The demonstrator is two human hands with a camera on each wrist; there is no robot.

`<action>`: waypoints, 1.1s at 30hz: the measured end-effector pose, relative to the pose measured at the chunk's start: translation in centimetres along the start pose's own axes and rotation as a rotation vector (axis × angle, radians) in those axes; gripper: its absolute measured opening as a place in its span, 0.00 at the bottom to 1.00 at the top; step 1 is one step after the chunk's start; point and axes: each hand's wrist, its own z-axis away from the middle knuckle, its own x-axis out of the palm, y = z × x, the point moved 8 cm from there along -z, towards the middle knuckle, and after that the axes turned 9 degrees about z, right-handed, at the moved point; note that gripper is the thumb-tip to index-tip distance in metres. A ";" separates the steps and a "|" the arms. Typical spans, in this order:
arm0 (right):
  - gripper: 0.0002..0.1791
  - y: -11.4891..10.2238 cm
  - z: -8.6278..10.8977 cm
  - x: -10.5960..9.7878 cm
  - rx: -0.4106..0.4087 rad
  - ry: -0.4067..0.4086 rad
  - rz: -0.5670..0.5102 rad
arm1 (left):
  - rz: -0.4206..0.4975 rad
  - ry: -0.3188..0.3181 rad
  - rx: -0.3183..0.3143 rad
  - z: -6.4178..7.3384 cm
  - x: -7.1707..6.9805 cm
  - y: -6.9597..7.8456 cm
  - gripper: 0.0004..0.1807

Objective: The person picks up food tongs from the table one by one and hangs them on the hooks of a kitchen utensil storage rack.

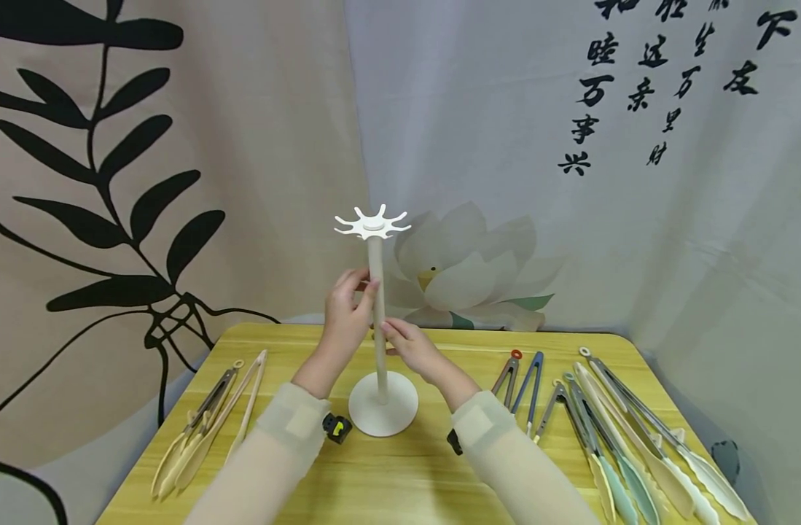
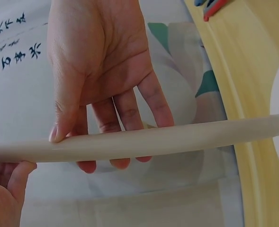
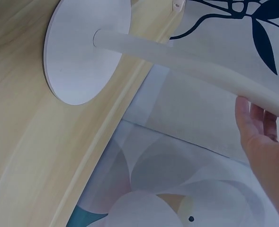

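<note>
A white stand has a round base (image 1: 367,423) on the wooden table, a slim upright pole (image 1: 377,332) and a ring of upturned hooks (image 1: 372,223) at the top. Higher on the pole, my left hand (image 1: 349,310) holds it between thumb and fingers. My right hand (image 1: 416,355) grips it a little lower from the other side. In the left wrist view, the right hand (image 2: 101,52) has its thumb in front of the pole and fingers behind. Only part of the left hand (image 2: 4,194) shows there, at the lower left corner. The hooks carry nothing.
On the yellow table (image 1: 400,481), several tongs (image 1: 210,426) lie at the left. Small tongs with red (image 1: 507,373) and blue (image 1: 530,383) handles lie right of the stand. Several longer tongs (image 1: 636,437) fan out at the right edge. A printed curtain (image 1: 288,146) hangs behind.
</note>
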 end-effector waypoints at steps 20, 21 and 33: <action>0.23 1.0 1.2 -1.9 0.023 0.027 -0.002 | -0.009 -0.024 0.067 0.0 2.3 1.1 0.15; 0.23 1.1 1.3 -2.0 0.018 0.030 0.000 | -0.006 -0.028 0.066 0.0 2.5 1.0 0.15; 0.25 4.5 0.7 -3.0 0.013 0.073 -0.011 | 0.009 -0.058 0.057 0.0 4.1 1.3 0.14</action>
